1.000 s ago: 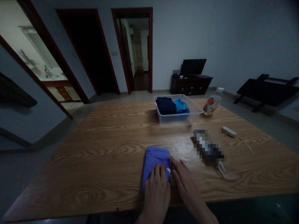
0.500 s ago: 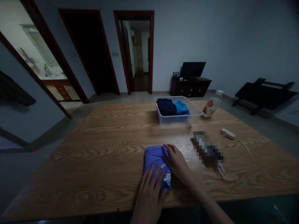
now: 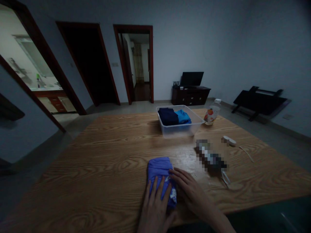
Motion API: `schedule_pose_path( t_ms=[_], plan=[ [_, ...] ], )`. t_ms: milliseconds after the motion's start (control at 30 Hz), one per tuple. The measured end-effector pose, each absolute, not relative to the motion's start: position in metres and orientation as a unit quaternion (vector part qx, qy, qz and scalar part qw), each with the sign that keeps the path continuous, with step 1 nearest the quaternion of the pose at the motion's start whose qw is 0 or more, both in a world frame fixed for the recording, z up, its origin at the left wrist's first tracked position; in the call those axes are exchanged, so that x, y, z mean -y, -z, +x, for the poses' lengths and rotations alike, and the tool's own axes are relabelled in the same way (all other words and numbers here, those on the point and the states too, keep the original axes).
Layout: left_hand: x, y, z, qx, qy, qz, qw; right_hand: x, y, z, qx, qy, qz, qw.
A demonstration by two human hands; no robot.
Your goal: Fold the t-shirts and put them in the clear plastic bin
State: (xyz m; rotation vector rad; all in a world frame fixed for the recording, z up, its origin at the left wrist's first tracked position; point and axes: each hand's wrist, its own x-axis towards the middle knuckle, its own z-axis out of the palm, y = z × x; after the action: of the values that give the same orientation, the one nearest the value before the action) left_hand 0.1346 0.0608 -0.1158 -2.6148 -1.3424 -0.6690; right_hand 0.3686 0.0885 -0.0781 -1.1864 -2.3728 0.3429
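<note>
A folded purple-blue garment (image 3: 159, 165) with a white print lies flat on the wooden table in front of me. My left hand (image 3: 155, 204) rests on its near part, fingers spread and flat. At the garment's right edge, my right hand (image 3: 187, 184) touches the cloth with its fingertips, fingers stretched out. Neither hand grips the cloth. Beyond it stands a clear plastic bin (image 3: 181, 130) holding a folded dark navy cloth (image 3: 167, 116) and a bright blue cloth (image 3: 183, 117).
A bottle (image 3: 212, 111) with a fruit label stands right of the bin. A blurred-out object (image 3: 211, 155) lies on the table (image 3: 97, 161) to my right, near a white device (image 3: 229, 140) with a cord. A television (image 3: 192, 79) sits on a far cabinet.
My right hand has slid from the garment's far right corner toward me along its right edge. My left hand stays on the cloth. The view has shifted slightly.
</note>
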Motion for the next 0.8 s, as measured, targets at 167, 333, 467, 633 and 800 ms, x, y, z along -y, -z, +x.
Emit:
schedule_pose_path(
  t_ms=[167, 333, 467, 633, 800],
  plan=[
    [-0.078, 0.102, 0.107, 0.46, 0.255, -0.842, -0.119, -0.071, 0.083, 0.37, 0.863, -0.125, -0.445, 0.203],
    [-0.102, 0.082, 0.077, 0.628, 0.257, -0.689, -0.255, -0.077, 0.076, 0.352, 0.784, -0.147, -0.56, 0.226],
    [-0.123, 0.087, 0.089, 0.628, 0.238, -0.63, -0.39, -0.086, 0.087, 0.332, 0.745, -0.204, -0.573, 0.273],
    [-0.137, 0.093, 0.107, 0.504, 0.327, -0.561, -0.57, -0.084, 0.106, 0.319, 0.657, -0.339, -0.534, 0.41],
    [-0.14, 0.089, 0.123, 0.469, 0.356, -0.496, -0.638, -0.075, 0.104, 0.322, 0.563, -0.447, -0.474, 0.509]
  ],
)
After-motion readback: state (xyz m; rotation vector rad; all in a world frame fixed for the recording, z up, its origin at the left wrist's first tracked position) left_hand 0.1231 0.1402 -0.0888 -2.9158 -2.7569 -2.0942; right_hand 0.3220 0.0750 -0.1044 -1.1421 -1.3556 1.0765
